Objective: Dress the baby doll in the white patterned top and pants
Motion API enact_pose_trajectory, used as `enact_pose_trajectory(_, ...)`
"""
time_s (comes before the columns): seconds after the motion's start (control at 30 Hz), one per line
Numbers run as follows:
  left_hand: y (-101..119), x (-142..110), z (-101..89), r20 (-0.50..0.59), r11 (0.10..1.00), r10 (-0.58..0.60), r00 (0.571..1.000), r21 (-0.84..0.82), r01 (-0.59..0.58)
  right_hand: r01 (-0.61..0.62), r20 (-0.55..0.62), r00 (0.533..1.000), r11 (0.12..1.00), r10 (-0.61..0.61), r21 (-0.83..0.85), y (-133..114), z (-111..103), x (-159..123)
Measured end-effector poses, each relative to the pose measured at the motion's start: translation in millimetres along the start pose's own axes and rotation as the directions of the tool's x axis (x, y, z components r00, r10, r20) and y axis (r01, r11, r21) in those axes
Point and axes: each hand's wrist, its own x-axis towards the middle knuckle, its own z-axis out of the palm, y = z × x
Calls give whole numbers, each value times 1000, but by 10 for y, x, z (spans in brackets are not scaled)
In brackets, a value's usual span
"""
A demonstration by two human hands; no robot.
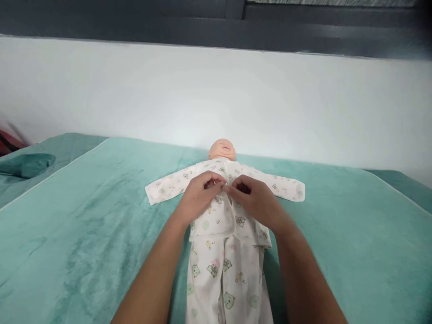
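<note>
A baby doll (222,148) lies on its back, its head toward the wall. It wears a white baby shirt (216,222) with printed bears and matching trousers (232,283). The sleeves stretch out to both sides, and no doll hands show at the cuffs. My left hand (203,191) pinches the shirt's front edge at the chest. Close beside it, my right hand (253,198) pinches the other front edge, the fingertips of both almost touching. Below my hands the two front edges part slightly. Whatever fastener lies between the fingertips is hidden.
A green plush cover (101,234) spreads under the doll and to both sides. Behind it rises a white wall (151,90) with a dark frame (135,27) above. Something red (10,143) sits at the far left edge.
</note>
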Motion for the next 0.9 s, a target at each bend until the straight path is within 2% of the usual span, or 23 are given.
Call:
enact_pose_trajectory(0.07, 30, -21, -70, 97, 998, 30, 995, 48, -35, -22, 78, 996, 988, 34, -153, -91, -51, -83)
enact_pose_trajectory(0.13, 58, -29, -123, 164, 992, 73, 984, 92, -89, -33, 93, 994, 964, 60, -264, -144, -81, -144)
enact_pose_trajectory(0.3, 98, -31, -145, 245, 981, 112, 963, 129, -147, -13, 133, 989, 938, 63, -347, -139, -137, -187)
enact_pose_trajectory(0.43, 98, -28, -112, 232, 977, 128, 964, 139, -163, -13, 174, 983, 974, 54, -228, -41, -184, -152)
enact_pose_trajectory(0.53, 97, -34, -118, 251, 983, 138, 958, 81, -163, -18, 163, 986, 1000, 19, -3, 45, -189, -117)
enact_pose_trajectory(0.63, 110, -47, -146, 299, 989, 140, 944, 9, -150, -11, 155, 988, 984, -17, 177, 96, -172, -96)
enact_pose_trajectory(0.77, 132, -61, -162, 345, 991, 133, 929, -44, -125, -25, 186, 982, 974, -18, 226, 104, -137, -82)
enact_pose_trajectory(0.9, 143, -63, -134, 335, 996, 88, 938, -38, -80, -41, 192, 981, 963, -11, 265, 113, -128, -63)
